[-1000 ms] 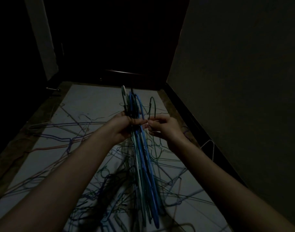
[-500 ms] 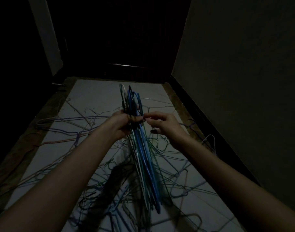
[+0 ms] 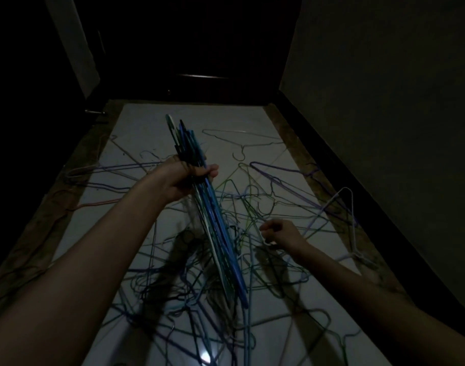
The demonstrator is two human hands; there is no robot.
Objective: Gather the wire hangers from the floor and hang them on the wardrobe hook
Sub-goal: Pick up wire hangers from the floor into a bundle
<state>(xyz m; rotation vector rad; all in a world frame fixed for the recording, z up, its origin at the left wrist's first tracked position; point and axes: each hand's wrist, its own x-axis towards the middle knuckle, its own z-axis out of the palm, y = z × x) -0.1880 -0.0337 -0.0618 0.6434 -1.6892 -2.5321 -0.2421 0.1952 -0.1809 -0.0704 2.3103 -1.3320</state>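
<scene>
Pale floor (image 3: 152, 133) w/ loose wire hangers (image 3: 265, 207) scattered everywhere. My left hand (image 3: 184, 178) grips the blue bundle (image 3: 213, 220) by its necks. Right hand (image 3: 284, 232) just left the bundle, now down pinching a white hanger (image 3: 342, 207) – next pickup; wardrobe hook not in sight.

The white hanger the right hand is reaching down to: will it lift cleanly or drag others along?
Probably not cleanly. The white hanger lies crossed with other wires in the floor tangle, so its hook may snag neighbours. It looks thin and light, likely springy. The right hand has curled fingers at it; the left hand grips the bundle.
</scene>
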